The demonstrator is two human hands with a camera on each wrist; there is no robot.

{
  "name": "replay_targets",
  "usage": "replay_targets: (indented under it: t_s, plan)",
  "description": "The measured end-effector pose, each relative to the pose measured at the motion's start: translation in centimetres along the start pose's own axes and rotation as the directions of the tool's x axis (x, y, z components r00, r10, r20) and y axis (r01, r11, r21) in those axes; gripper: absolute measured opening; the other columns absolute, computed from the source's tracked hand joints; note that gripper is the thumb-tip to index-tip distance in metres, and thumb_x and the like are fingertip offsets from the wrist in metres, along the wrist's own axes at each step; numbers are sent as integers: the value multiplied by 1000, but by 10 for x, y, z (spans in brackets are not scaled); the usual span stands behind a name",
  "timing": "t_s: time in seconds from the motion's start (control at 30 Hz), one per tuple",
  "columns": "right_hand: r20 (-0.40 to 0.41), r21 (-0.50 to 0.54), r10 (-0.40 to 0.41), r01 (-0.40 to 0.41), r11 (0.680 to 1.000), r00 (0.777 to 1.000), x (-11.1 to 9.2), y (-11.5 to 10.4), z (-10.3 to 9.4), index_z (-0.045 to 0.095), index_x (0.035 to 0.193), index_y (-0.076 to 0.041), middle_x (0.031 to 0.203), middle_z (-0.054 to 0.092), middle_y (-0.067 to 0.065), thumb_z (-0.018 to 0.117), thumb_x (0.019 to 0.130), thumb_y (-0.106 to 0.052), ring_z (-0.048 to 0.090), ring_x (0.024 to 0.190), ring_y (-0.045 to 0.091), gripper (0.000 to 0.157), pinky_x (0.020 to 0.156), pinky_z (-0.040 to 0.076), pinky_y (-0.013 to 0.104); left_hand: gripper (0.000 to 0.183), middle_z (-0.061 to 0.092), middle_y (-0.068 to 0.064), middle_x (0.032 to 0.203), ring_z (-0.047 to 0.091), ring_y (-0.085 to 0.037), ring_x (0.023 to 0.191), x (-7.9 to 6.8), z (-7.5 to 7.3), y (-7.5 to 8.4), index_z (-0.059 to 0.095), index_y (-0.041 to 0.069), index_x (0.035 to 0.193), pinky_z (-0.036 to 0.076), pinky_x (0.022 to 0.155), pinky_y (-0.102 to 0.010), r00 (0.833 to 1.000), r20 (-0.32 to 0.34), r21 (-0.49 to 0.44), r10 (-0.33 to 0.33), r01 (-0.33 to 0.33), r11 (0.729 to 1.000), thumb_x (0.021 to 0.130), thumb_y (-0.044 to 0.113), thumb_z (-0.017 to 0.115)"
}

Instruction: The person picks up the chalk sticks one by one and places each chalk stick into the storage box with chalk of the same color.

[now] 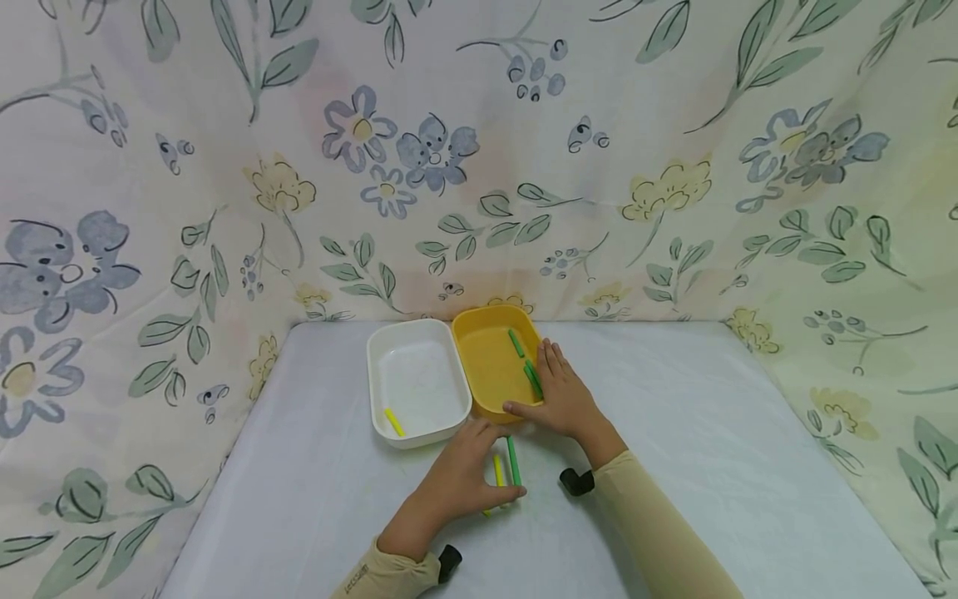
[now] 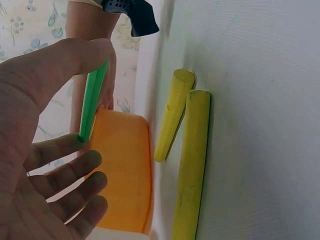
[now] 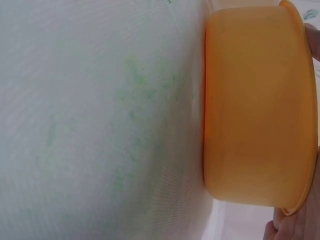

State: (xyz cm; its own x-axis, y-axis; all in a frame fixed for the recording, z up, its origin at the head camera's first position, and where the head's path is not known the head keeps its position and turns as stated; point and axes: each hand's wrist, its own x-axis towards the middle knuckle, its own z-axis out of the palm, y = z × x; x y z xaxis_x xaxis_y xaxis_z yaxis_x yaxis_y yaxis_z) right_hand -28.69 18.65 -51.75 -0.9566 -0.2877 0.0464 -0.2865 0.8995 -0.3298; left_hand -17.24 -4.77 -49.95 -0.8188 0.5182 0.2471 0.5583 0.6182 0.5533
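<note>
My left hand (image 1: 458,470) is above the cloth in front of the trays, pinching a green stick of chalk (image 2: 93,102) between thumb and index finger; its other fingers are spread. Below it on the cloth lie two yellow chalk sticks (image 2: 194,165), side by side. My right hand (image 1: 565,401) rests at the near right corner of the orange-yellow tray (image 1: 479,362), thumb on the front rim and straight fingers along the right side. Inside that tray are green chalk pieces (image 1: 516,343). In the right wrist view the tray's outer wall (image 3: 260,105) shows, with only parts of the hand visible.
A white tray (image 1: 419,366) stands against the orange-yellow tray's left side, with one yellow chalk stick (image 1: 394,422) in it. Green smudges (image 3: 132,115) mark the white cloth. A floral curtain (image 1: 479,166) hangs behind the table.
</note>
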Motion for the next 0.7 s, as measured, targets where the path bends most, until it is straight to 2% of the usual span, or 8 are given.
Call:
replay_targets:
  t_s: [0.1, 0.27, 0.53, 0.7]
  plan:
    - [3, 1, 2, -2, 1000, 1000, 0, -1, -1, -3, 169, -4, 179, -6, 13, 51, 82, -95, -2, 168, 30, 138, 134, 18, 53, 77, 61, 0, 146, 53, -15, 135, 1, 0, -1, 64, 11, 139, 46, 117, -45, 1000, -3, -3, 3, -3, 1000, 80, 52, 92]
    - [7, 3, 6, -6, 1000, 1000, -1, -1, -2, -4, 169, -4, 179, -6, 13, 51, 82, -95, -2, 168, 30, 138, 134, 17, 53, 78, 61, 3, 143, 55, -13, 131, 3, -1, -1, 64, 12, 140, 49, 115, -43, 1000, -12, -4, 3, -3, 1000, 79, 52, 92]
    - [7, -3, 11, -11, 1000, 1000, -1, -1, -1, -4, 169, -4, 179, -6, 12, 50, 81, -96, -2, 168, 30, 138, 134, 17, 52, 77, 62, 5, 142, 56, -12, 129, 5, -2, 0, 62, 19, 142, 50, 111, -40, 1000, -18, 5, 23, -23, 1000, 80, 53, 92]
    - [8, 1, 13, -13, 1000, 1000, -1, -2, -2, -4, 170, -5, 179, -6, 12, 51, 81, -96, -2, 168, 29, 139, 134, 17, 52, 78, 63, 1, 145, 56, -14, 133, 6, -4, 2, 61, 17, 144, 49, 114, -43, 999, -23, -2, 41, -41, 999, 81, 52, 91]
